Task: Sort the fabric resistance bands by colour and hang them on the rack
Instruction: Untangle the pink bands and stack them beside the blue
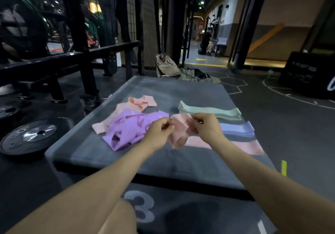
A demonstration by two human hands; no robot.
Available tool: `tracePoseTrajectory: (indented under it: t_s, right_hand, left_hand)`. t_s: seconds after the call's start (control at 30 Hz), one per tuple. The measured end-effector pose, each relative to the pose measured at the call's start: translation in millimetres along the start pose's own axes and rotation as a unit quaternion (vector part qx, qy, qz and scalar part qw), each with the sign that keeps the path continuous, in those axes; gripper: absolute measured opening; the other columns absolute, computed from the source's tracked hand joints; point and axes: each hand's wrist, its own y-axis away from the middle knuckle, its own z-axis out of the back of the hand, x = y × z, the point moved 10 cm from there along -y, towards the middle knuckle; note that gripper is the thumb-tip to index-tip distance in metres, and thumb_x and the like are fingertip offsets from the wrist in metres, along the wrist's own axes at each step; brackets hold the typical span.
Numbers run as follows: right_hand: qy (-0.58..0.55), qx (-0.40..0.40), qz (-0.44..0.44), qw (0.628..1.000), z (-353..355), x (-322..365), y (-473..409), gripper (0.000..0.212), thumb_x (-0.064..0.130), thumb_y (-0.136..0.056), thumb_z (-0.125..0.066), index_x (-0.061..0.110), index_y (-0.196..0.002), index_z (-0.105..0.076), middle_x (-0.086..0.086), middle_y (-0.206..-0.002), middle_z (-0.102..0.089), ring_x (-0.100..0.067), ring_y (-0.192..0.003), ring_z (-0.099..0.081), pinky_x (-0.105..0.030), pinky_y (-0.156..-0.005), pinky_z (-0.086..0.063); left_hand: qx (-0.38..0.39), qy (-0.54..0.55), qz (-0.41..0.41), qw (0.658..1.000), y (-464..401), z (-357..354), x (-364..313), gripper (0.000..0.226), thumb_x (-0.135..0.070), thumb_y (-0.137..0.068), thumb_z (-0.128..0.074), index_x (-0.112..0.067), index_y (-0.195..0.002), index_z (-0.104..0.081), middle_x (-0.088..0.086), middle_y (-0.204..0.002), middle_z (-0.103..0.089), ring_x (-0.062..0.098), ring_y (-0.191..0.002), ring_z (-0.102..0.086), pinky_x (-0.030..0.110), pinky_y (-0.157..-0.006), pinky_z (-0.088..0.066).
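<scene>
The sorting is partly done and the hanging has not begun, judging from how the bands lie on the grey mat (163,161). Taking the unsorted purple heap (128,128) as the landmark: just to its right, both hands hold a pink band (179,130) lifted slightly above the mat, the left hand (159,130) pinching one edge with curled fingers and the right hand (206,126) pinching the other. Further right of the heap, three flat stacks look finished or nearly so: a green stack (210,111) at the far side, a blue stack (237,128) nearer the person, and a pink stack (244,146) nearest of all, partly hidden behind the right forearm. Touching the heap on its left and far sides lie loose peach bands (141,103), crumpled and not yet squared up; some seem to run under the purple ones, though the blur makes that hard to confirm. What is left, then: lay the held band on its pile, probably the pink stack, untangle and stack the purple and peach bands, and carry every colour to the rack. Dark frames stand beyond the mat, but no band hangs on them.
</scene>
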Motion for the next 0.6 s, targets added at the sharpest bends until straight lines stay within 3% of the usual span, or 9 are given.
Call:
tracePoseTrajectory:
  t_s: [0.07, 0.17, 0.27, 0.37, 0.47, 0.6]
  right_hand:
    - [-0.006, 0.018, -0.021, 1.000, -4, -21, 12, 0.031, 0.010, -0.090, -0.057, 0.022, -0.063, -0.066, -0.003, -0.063, -0.064, -0.021, -0.062, -0.058, -0.032, -0.068, -0.052]
    - [-0.031, 0.051, -0.045, 0.997, -14, -44, 24, 0.022, 0.011, -0.092, -0.056, 0.014, -0.074, -0.069, -0.003, -0.062, -0.061, -0.008, -0.056, -0.052, -0.026, -0.061, -0.050]
    - [-0.003, 0.059, -0.034, 0.998, -20, -58, 29, 0.018, 0.023, -0.092, -0.057, 0.011, -0.085, -0.069, -0.012, -0.074, -0.068, -0.012, -0.065, -0.057, -0.033, -0.070, -0.054]
    - [-0.031, 0.024, -0.024, 0.999, -15, -60, 31, 0.015, 0.026, -0.092, -0.057, 0.018, -0.105, -0.055, -0.003, -0.078, -0.066, -0.011, -0.067, -0.059, -0.023, -0.065, -0.044]
    - [-0.037, 0.035, -0.003, 0.999, -17, -47, 28, 0.013, 0.033, -0.092, -0.056, 0.022, -0.092, -0.049, 0.008, -0.068, -0.064, 0.000, -0.056, -0.054, -0.014, -0.055, -0.038]
    - [-0.009, 0.072, -0.012, 0.997, -25, -47, 28, 0.028, 0.041, -0.088, -0.060, 0.015, -0.081, -0.065, -0.004, -0.081, -0.070, -0.019, -0.074, -0.061, -0.031, -0.070, -0.046]
  left_hand:
    - [0.010, -0.001, 0.007, 1.000, 6, -14, 10, 0.012, 0.001, -0.092, -0.051, -0.006, -0.091, -0.061, 0.001, -0.081, -0.059, 0.003, -0.072, -0.048, 0.010, -0.066, -0.039]
    - [-0.001, 0.001, 0.024, 1.000, 12, -22, 27, 0.024, -0.002, -0.092, -0.052, -0.019, -0.075, -0.056, -0.008, -0.069, -0.055, -0.004, -0.061, -0.046, 0.021, -0.065, -0.039]
    - [0.006, -0.026, 0.018, 0.999, 14, -30, 38, 0.024, -0.004, -0.091, -0.054, -0.021, -0.075, -0.056, -0.008, -0.069, -0.056, 0.004, -0.065, -0.047, 0.027, -0.067, -0.038]
    - [-0.006, -0.036, 0.007, 0.999, 14, -31, 41, 0.016, -0.003, -0.090, -0.056, -0.015, -0.078, -0.059, -0.011, -0.066, -0.056, -0.006, -0.057, -0.046, 0.022, -0.063, -0.037]
    - [-0.013, -0.029, -0.002, 0.999, 12, -34, 40, 0.017, -0.004, -0.090, -0.056, -0.015, -0.077, -0.059, -0.010, -0.067, -0.057, 0.003, -0.063, -0.047, 0.024, -0.066, -0.039]
    - [-0.009, -0.029, -0.001, 1.000, 10, -39, 38, 0.012, -0.007, -0.090, -0.056, -0.013, -0.082, -0.062, -0.010, -0.069, -0.060, -0.004, -0.060, -0.050, 0.023, -0.067, -0.042]
